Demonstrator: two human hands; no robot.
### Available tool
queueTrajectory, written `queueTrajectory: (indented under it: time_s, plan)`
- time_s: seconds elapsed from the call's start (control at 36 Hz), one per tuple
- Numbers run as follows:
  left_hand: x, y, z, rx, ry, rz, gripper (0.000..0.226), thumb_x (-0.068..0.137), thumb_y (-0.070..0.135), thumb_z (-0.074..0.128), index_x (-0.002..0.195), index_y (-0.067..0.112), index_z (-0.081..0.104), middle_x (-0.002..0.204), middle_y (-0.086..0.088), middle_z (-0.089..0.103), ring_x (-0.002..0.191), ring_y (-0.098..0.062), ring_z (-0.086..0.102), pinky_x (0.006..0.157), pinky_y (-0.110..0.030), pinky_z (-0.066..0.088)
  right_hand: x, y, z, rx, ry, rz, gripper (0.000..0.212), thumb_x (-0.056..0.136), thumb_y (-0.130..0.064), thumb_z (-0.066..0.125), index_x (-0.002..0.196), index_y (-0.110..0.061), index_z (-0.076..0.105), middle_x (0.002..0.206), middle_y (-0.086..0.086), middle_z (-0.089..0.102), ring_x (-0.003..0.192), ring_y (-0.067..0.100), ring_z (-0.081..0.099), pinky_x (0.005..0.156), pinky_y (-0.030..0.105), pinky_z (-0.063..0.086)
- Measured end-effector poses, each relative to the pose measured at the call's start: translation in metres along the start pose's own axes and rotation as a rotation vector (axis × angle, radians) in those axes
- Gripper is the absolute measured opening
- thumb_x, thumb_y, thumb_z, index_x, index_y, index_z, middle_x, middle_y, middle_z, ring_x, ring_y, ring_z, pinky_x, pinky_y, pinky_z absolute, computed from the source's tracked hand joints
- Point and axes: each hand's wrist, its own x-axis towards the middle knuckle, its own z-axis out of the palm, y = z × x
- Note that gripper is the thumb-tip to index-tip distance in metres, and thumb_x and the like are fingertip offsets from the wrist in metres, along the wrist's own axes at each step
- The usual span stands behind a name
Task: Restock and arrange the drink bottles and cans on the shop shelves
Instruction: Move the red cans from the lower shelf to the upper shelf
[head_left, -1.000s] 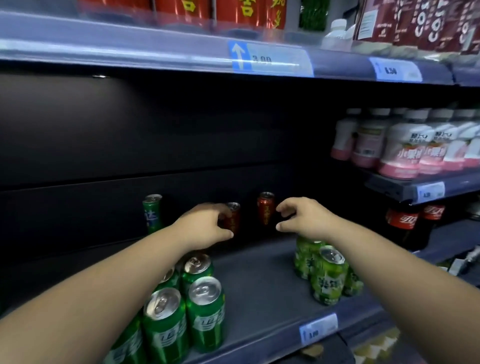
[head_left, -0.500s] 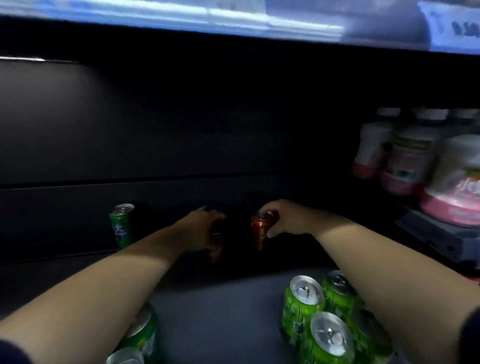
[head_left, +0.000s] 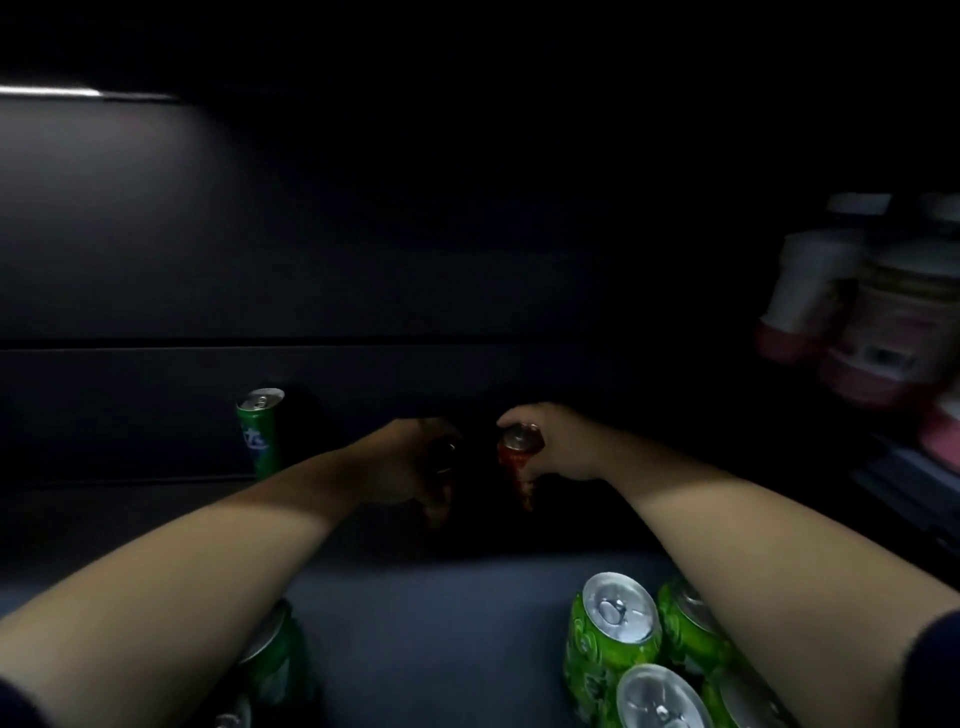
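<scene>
The person is at the step of fetching stock from the deep, dark back of the shelf (head_left: 441, 623), both arms stretched in. The right hand (head_left: 558, 447) curls round the top of a red can (head_left: 517, 467), which stands close to the back wall. Just beside it, the left hand (head_left: 400, 467) appears to wrap round a dark can (head_left: 441, 462), though the gloom there makes that grip hard to confirm. A slim green can (head_left: 258, 431) stands alone against the back wall, to the left. Bright green cans (head_left: 615, 623) cluster at the front right, under the right forearm, and blurred bottles (head_left: 852, 306) sit on the shelf to the right.

The next move probably calls for drawing both cans forward together, with the forearms raised enough to clear the front clusters.
</scene>
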Motion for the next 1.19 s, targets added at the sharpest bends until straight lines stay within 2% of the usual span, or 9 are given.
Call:
queueTrajectory:
  time_s: [0.08, 0.17, 0.31, 0.5, 0.69, 0.81, 0.94, 1.08, 1.19]
  plan:
    - [-0.018, -0.002, -0.005, -0.002, 0.015, 0.058, 0.067, 0.054, 0.013, 0.089, 0.113, 0.033, 0.064, 0.102, 0.015, 0.07, 0.092, 0.001, 0.067, 0.08, -0.023, 0.057, -0.009, -0.014, 0.001, 0.066, 0.027, -0.047, 0.073, 0.069, 0.004, 0.085, 0.135, -0.007, 0.057, 0.12, -0.002, 0.06, 0.109, 0.009, 0.057, 0.081, -0.001, 0.038]
    - [-0.036, -0.007, -0.017, -0.018, 0.051, 0.115, 0.07, 0.06, 0.014, 0.088, 0.122, 0.033, 0.06, 0.112, 0.017, 0.064, 0.102, -0.002, 0.063, 0.086, -0.017, 0.053, -0.023, -0.032, -0.004, 0.12, 0.07, -0.076, 0.071, 0.068, 0.0, 0.087, 0.132, -0.01, 0.059, 0.118, -0.003, 0.064, 0.106, 0.009, 0.061, 0.085, 0.006, 0.043]
    - [-0.075, -0.008, -0.046, -0.144, 0.095, 0.162, 0.075, 0.052, 0.029, 0.091, 0.117, 0.044, 0.058, 0.116, 0.02, 0.065, 0.108, 0.001, 0.061, 0.099, -0.03, 0.05, -0.059, -0.08, -0.021, 0.121, 0.101, -0.069, 0.069, 0.071, -0.009, 0.086, 0.132, -0.025, 0.059, 0.121, -0.009, 0.064, 0.109, 0.006, 0.062, 0.097, 0.026, 0.05]
    - [-0.148, 0.012, -0.087, -0.137, 0.217, 0.251, 0.078, 0.062, 0.025, 0.09, 0.127, 0.045, 0.053, 0.126, 0.021, 0.056, 0.115, -0.002, 0.055, 0.097, -0.027, 0.049, -0.122, -0.157, -0.041, 0.003, 0.183, -0.088, 0.077, 0.07, -0.032, 0.087, 0.138, -0.041, 0.052, 0.136, -0.017, 0.054, 0.122, 0.006, 0.056, 0.105, 0.031, 0.048]
    - [-0.226, 0.039, -0.123, -0.279, 0.199, 0.473, 0.069, 0.064, 0.011, 0.091, 0.119, 0.037, 0.058, 0.12, 0.013, 0.063, 0.108, -0.005, 0.065, 0.087, -0.028, 0.056, -0.195, -0.233, -0.068, 0.122, 0.242, -0.184, 0.067, 0.073, -0.018, 0.089, 0.125, -0.045, 0.055, 0.126, -0.015, 0.062, 0.118, -0.004, 0.057, 0.096, 0.016, 0.046]
    - [-0.262, 0.064, -0.137, -0.316, 0.177, 0.585, 0.061, 0.069, 0.007, 0.087, 0.114, 0.038, 0.058, 0.114, 0.018, 0.062, 0.104, -0.008, 0.066, 0.08, -0.027, 0.057, -0.229, -0.264, -0.081, 0.216, 0.34, -0.214, 0.065, 0.07, -0.027, 0.086, 0.124, -0.047, 0.056, 0.125, -0.004, 0.063, 0.114, 0.007, 0.063, 0.097, 0.026, 0.05]
    - [-0.291, 0.1, -0.155, -0.359, 0.199, 0.685, 0.059, 0.069, 0.012, 0.086, 0.115, 0.036, 0.058, 0.117, 0.019, 0.059, 0.105, -0.014, 0.066, 0.078, -0.027, 0.055, -0.261, -0.29, -0.101, 0.263, 0.431, -0.276, 0.065, 0.081, 0.002, 0.077, 0.131, -0.033, 0.054, 0.121, 0.002, 0.064, 0.104, 0.011, 0.068, 0.088, 0.024, 0.056]
    - [-0.31, 0.135, -0.181, -0.35, 0.231, 0.722, 0.059, 0.068, 0.025, 0.082, 0.118, 0.037, 0.054, 0.128, 0.013, 0.055, 0.108, -0.016, 0.066, 0.088, -0.039, 0.057, -0.277, -0.305, -0.134, 0.26, 0.526, -0.308, 0.065, 0.073, -0.02, 0.084, 0.121, -0.052, 0.055, 0.123, -0.004, 0.061, 0.111, 0.015, 0.066, 0.094, 0.042, 0.056]
    - [-0.32, 0.167, -0.197, -0.332, 0.369, 0.757, 0.058, 0.068, 0.029, 0.082, 0.116, 0.04, 0.053, 0.126, 0.017, 0.055, 0.11, -0.012, 0.061, 0.087, -0.036, 0.057, -0.286, -0.309, -0.161, 0.262, 0.62, -0.389, 0.066, 0.075, -0.014, 0.085, 0.122, -0.048, 0.054, 0.119, -0.002, 0.06, 0.106, 0.017, 0.068, 0.086, 0.041, 0.058]
